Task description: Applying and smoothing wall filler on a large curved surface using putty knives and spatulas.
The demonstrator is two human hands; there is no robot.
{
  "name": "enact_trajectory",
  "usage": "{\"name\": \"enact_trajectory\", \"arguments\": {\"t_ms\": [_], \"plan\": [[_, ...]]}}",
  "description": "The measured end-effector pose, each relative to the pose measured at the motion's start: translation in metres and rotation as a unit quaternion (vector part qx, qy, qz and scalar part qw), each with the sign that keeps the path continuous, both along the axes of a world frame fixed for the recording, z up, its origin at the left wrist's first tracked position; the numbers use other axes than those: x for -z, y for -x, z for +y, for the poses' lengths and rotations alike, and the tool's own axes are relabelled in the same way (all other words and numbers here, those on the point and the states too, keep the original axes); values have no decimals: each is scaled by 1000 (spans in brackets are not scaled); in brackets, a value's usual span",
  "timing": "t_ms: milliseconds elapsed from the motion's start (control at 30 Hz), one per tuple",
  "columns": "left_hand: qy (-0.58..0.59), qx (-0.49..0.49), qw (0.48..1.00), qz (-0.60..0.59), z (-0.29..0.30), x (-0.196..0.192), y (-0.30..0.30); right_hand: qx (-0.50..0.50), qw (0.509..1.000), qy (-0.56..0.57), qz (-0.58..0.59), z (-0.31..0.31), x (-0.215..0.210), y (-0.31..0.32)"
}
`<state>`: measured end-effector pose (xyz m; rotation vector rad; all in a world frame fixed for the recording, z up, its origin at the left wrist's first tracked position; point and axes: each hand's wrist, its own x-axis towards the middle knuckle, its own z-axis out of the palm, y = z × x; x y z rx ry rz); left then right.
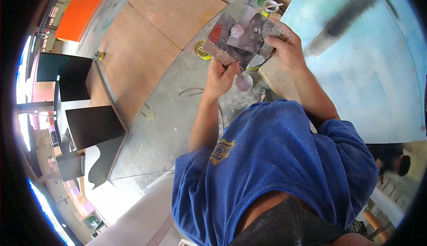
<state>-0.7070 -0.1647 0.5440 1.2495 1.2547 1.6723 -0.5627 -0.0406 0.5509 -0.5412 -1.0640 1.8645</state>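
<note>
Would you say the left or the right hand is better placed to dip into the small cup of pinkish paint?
Probably the left hand: it hovers beside the small cup, while the right hand grips the paint-smeared board.

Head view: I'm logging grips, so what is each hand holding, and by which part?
The right hand grips the flat, dark paint-smeared board by its right edge. The left hand holds something thin under its lower edge; what it is cannot be told.

Blue tee [275, 157] w/ yellow chest emblem [222, 150], short sleeves.
</note>
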Motion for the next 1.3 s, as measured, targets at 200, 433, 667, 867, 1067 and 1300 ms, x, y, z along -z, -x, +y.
{"name": "enact_trajectory", "arguments": {"t_ms": [200,433,667,867,1067,1300], "plan": [[22,-8,1000,3,7,7,-19,-47,998,32,21,4,-1,5],[62,-17,998,7,9,51,-2,-82,995,43,43,18,21,22],[0,-52,965,-256,1,78,16,-68,981,-61,169,21,20,15],[-69,-3,894,-444,5,70,16,-35,942,-331,40,12,71,-8],[-62,50,908,-411,-2,58,30,-44,823,-555,-114,-6,31,-4],[-18,105,904,-414,0,58,38,44,717,-638,-278,-34,1,0]]}}
